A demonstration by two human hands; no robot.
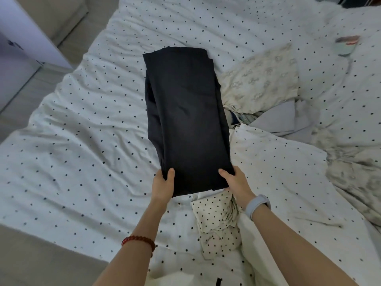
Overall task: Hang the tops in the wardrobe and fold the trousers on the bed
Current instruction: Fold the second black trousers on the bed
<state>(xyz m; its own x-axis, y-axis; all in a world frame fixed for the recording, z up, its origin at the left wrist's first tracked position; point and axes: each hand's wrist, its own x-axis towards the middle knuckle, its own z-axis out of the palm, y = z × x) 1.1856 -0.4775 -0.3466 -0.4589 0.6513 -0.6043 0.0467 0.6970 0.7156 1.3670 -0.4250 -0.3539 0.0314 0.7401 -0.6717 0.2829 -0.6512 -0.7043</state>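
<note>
Head view: bed (72,162) under white dotted sheet, rumpled. Folded dark trousers (185,120) lie mid-bed. Left hand (162,185) and right hand (237,182) pinch near edge, thumbs on top, fingers tucked beneath. Cream patterned cloth (261,79) and grey cloth (284,120) just right of trousers. Beige floor (26,259) at left; pale cabinet (22,48) far left.

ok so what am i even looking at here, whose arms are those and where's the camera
The one picture comes from a camera worn on a person's head, looking down at their own arms over a bed with a dotted white cover. No machine is involved. The left hand and right hand each grip a near corner of folded dark trousers, which lie along the bed. To the right lie a pale patterned garment and a grey cloth. The right wrist wears a pale band, the left a red bead bracelet.
</note>
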